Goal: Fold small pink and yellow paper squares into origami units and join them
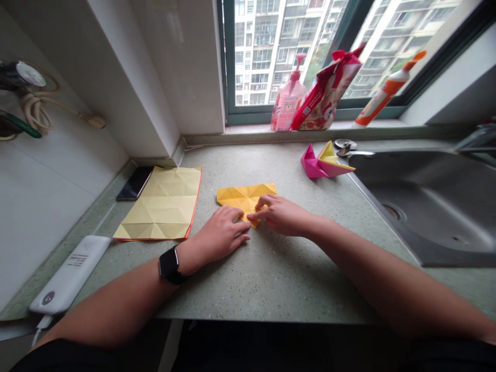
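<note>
A folded sheet of orange-yellow origami paper (245, 194) lies on the countertop, creased, with a wide far edge and a point toward me. My left hand (219, 231) rests at its near left side, fingers apart, the fingertips by the paper's lower point. From the right, my right hand (285, 214) reaches over the paper's right part. Its fingers are apart, with one fingertip pressing near the lower point. Neither hand lifts the paper. Farther back on the right stands a folded pink and yellow paper piece (323, 164), apart from both hands.
Creased pale yellow sheets (163, 201) lie left, touching a dark phone (135, 182). A white power bank (72, 274) with a cable sits near left. The steel sink (411, 217) bounds the right. A pump bottle (289, 101), red bag (329, 93) and orange-white bottle (383, 95) line the windowsill.
</note>
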`<action>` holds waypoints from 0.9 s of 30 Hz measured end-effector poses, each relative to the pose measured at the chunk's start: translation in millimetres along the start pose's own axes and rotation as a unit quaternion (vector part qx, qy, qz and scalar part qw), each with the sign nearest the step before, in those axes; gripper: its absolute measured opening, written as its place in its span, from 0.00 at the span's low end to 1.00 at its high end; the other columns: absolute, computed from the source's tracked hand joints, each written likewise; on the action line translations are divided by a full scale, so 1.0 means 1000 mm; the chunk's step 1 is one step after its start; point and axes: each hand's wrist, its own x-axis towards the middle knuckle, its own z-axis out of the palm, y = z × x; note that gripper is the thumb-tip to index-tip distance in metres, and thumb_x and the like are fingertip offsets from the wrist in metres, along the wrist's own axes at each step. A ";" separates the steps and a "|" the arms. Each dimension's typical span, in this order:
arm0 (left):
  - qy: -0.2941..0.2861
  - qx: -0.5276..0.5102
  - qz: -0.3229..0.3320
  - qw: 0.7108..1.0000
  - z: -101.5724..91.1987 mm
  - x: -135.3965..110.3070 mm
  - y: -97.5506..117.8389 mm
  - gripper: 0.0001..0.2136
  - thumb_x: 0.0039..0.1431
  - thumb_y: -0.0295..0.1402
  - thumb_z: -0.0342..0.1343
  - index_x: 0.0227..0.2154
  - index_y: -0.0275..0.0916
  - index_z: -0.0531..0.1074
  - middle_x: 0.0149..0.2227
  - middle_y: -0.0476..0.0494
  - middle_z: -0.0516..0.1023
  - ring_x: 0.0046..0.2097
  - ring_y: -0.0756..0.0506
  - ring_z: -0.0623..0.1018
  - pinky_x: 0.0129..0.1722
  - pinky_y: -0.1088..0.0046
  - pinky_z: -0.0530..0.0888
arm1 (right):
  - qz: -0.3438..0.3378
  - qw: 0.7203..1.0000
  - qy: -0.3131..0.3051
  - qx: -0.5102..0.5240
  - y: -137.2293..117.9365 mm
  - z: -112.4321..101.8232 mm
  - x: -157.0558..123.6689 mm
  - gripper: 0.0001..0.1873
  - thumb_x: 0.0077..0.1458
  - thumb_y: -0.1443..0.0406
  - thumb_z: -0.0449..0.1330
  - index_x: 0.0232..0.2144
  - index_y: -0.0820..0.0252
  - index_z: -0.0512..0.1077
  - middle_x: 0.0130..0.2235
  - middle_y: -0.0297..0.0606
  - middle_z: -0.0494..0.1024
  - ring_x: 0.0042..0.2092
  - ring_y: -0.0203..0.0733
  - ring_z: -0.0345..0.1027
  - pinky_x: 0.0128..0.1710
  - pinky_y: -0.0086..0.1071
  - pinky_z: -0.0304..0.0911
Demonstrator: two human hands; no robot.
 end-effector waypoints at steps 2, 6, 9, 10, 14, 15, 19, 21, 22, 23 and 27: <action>-0.011 0.003 0.007 1.000 0.001 0.001 0.005 0.10 0.75 0.38 0.60 0.52 0.43 0.81 0.56 0.37 0.77 0.57 0.36 0.77 0.61 0.52 0.74 | 0.000 1.000 0.007 -0.002 0.000 0.001 0.000 0.26 0.64 0.74 0.65 0.56 0.41 0.85 0.48 0.43 0.82 0.49 0.47 0.76 0.52 0.40 0.71; -0.011 0.031 -0.002 0.999 -0.001 0.002 0.007 0.11 0.77 0.38 0.56 0.54 0.47 0.81 0.57 0.38 0.78 0.59 0.36 0.78 0.64 0.50 0.72 | 0.001 1.000 0.021 -0.001 -0.001 0.002 0.001 0.24 0.64 0.75 0.64 0.54 0.43 0.86 0.46 0.43 0.82 0.47 0.46 0.76 0.51 0.40 0.70; -0.013 0.029 -0.002 0.999 -0.003 0.002 0.004 0.11 0.77 0.38 0.57 0.53 0.48 0.82 0.56 0.39 0.79 0.58 0.36 0.78 0.63 0.50 0.72 | 0.003 1.000 0.022 0.002 0.000 0.004 0.002 0.23 0.64 0.73 0.66 0.53 0.42 0.87 0.46 0.43 0.82 0.47 0.46 0.76 0.51 0.41 0.70; -0.014 0.026 -0.002 1.000 -0.004 0.003 0.003 0.11 0.76 0.38 0.57 0.53 0.48 0.83 0.55 0.39 0.79 0.58 0.37 0.78 0.62 0.50 0.73 | 0.004 1.000 0.023 0.003 0.001 0.005 0.002 0.23 0.64 0.73 0.66 0.53 0.41 0.87 0.47 0.43 0.82 0.47 0.47 0.76 0.51 0.41 0.70; -0.015 0.015 -0.014 1.000 -0.006 0.001 -0.005 0.11 0.76 0.36 0.57 0.50 0.48 0.85 0.56 0.38 0.80 0.58 0.36 0.79 0.63 0.47 0.72 | 0.015 0.999 0.029 0.010 0.003 0.007 0.001 0.24 0.64 0.73 0.64 0.54 0.42 0.86 0.49 0.43 0.82 0.49 0.48 0.76 0.52 0.41 0.69; -0.014 0.015 -0.023 1.000 -0.007 0.000 -0.008 0.12 0.76 0.36 0.56 0.50 0.48 0.86 0.56 0.38 0.80 0.58 0.36 0.79 0.65 0.46 0.71 | 0.019 0.999 0.031 0.013 0.003 0.007 0.001 0.24 0.64 0.73 0.64 0.54 0.42 0.86 0.49 0.43 0.82 0.49 0.48 0.75 0.52 0.41 0.69; -0.016 0.032 -0.073 0.997 -0.013 -0.003 -0.021 0.13 0.77 0.35 0.55 0.50 0.48 0.86 0.59 0.39 0.80 0.59 0.36 0.80 0.71 0.37 0.63 | 0.026 0.999 0.035 0.020 0.003 0.008 0.002 0.24 0.66 0.73 0.61 0.54 0.43 0.86 0.47 0.44 0.82 0.47 0.46 0.74 0.50 0.40 0.68; -0.015 0.052 -0.097 0.994 -0.016 -0.004 -0.026 0.13 0.76 0.34 0.55 0.51 0.48 0.86 0.59 0.39 0.81 0.60 0.35 0.79 0.72 0.33 0.60 | 0.029 0.999 0.035 0.024 0.003 0.008 0.002 0.24 0.65 0.73 0.61 0.54 0.43 0.86 0.47 0.44 0.82 0.47 0.46 0.74 0.50 0.40 0.68; -0.013 0.066 -0.107 0.992 -0.017 -0.005 -0.028 0.13 0.76 0.34 0.55 0.51 0.47 0.85 0.59 0.38 0.81 0.61 0.34 0.79 0.72 0.32 0.59 | 0.030 0.999 0.037 0.025 0.003 0.008 0.002 0.24 0.65 0.73 0.61 0.54 0.43 0.86 0.47 0.44 0.82 0.47 0.46 0.74 0.51 0.40 0.68; -0.010 0.083 -0.117 0.990 -0.018 -0.005 -0.030 0.13 0.76 0.34 0.55 0.50 0.47 0.85 0.59 0.38 0.82 0.62 0.33 0.78 0.72 0.31 0.59 | 0.030 0.998 0.039 0.025 0.003 0.008 0.002 0.25 0.65 0.74 0.61 0.54 0.43 0.86 0.48 0.44 0.82 0.48 0.47 0.74 0.51 0.40 0.69; 0.010 0.167 -0.158 0.973 -0.013 -0.007 -0.030 0.14 0.76 0.35 0.53 0.52 0.43 0.84 0.61 0.34 0.82 0.68 0.28 0.74 0.73 0.27 0.56 | 0.018 0.999 0.043 0.010 0.004 0.009 0.001 0.28 0.62 0.76 0.61 0.56 0.44 0.85 0.48 0.44 0.81 0.49 0.47 0.74 0.52 0.41 0.70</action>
